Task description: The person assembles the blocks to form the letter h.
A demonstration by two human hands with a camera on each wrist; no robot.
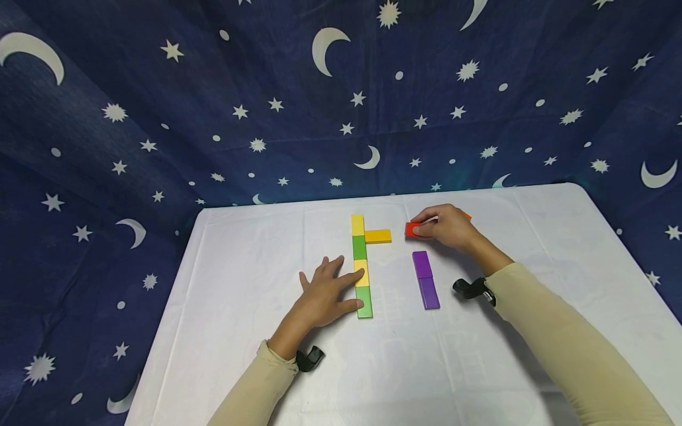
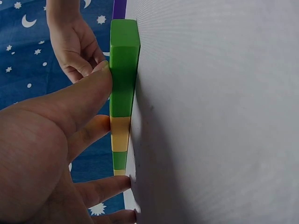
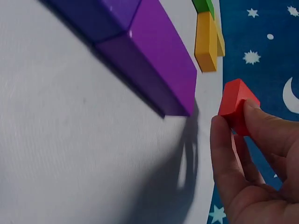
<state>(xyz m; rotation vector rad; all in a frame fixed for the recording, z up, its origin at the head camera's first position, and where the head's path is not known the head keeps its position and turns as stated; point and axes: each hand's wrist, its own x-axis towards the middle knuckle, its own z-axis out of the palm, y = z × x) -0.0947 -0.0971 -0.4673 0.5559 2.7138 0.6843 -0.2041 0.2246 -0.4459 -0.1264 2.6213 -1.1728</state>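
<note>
A straight row of yellow and green blocks lies on the white tabletop, a light green block at its near end and a yellow block at its far end. My left hand rests along the row's left side with fingers spread. Its thumb touches the near green block, and a fingertip touches the yellow block beyond. To the right, my right hand pinches a red block between thumb and fingers. A golden-yellow block juts rightward from the row, left of the red one.
Two purple blocks lie end to end right of the row, nearer than the red block. An orange block shows partly behind my right hand. Dark blue cloth with moons and stars hangs around the white table.
</note>
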